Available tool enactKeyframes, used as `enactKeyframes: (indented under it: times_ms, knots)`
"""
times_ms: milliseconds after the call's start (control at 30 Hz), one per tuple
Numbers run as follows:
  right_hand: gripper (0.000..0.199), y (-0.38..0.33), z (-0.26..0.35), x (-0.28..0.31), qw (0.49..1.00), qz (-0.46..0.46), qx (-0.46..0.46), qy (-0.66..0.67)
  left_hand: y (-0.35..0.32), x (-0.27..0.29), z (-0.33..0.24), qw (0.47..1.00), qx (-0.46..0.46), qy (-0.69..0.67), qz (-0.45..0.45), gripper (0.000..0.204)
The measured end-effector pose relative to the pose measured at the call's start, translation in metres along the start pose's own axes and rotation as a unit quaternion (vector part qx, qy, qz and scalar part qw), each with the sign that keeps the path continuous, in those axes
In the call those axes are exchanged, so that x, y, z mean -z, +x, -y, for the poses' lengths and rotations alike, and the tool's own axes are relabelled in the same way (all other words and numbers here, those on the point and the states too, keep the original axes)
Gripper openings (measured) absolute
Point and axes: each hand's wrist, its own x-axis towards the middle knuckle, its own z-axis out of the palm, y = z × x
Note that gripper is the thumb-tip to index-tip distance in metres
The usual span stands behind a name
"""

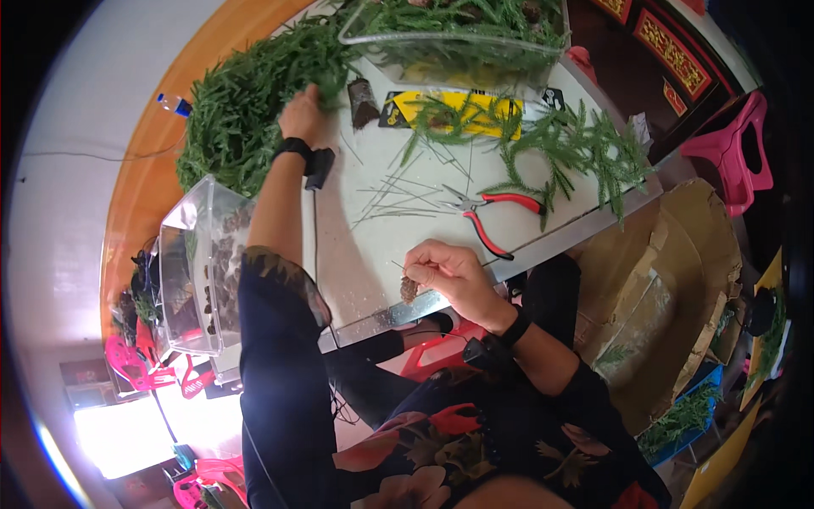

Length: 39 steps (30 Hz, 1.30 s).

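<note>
At the edge of a big heap of green artificial pine sprigs [246,110], my left hand [302,116] reaches in among the needles. Its fingertips are mostly hidden there, so I cannot make out a grip. My right hand [449,276] is closed in a pinch over the near edge of the white table [339,284]. Between its thumb and fingers is a small brown pine cone [409,290] with a thin wire sticking out. Red-handled pliers [496,212] lie beyond that hand, jaws parted. Loose thin wires [407,197] are scattered beside them.
A clear bin [462,47] of greenery stands at the back, before it a yellow-and-black package [458,114] and loose sprigs [560,157]. Another clear bin [191,271] with brown cones is at left. A cardboard box [653,280] and pink stool [733,157] stand right.
</note>
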Motion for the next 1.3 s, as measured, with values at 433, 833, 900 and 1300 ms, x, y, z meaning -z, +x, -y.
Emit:
enactKeyframes:
  times_ms: [433,833,900,1300]
  knots:
    - [0.011,0.001,0.000,0.001,0.997,0.000,0.028,-0.069,-0.121,0.112,-0.009,0.957,-0.076,-0.200,-0.193,0.026]
    - [0.021,0.001,0.002,0.003,0.998,-0.047,0.002,-0.047,-0.232,0.156,-0.062,0.602,0.216,-0.768,0.028,0.019]
    - [0.021,-0.004,0.019,-0.006,0.994,-0.061,0.017,-0.086,-0.246,0.159,-0.072,0.603,0.221,-0.766,0.026,0.019]
    - [0.021,0.002,0.041,-0.050,0.970,0.010,0.006,-0.244,-0.287,0.194,-0.099,0.703,0.190,-0.684,0.043,0.024]
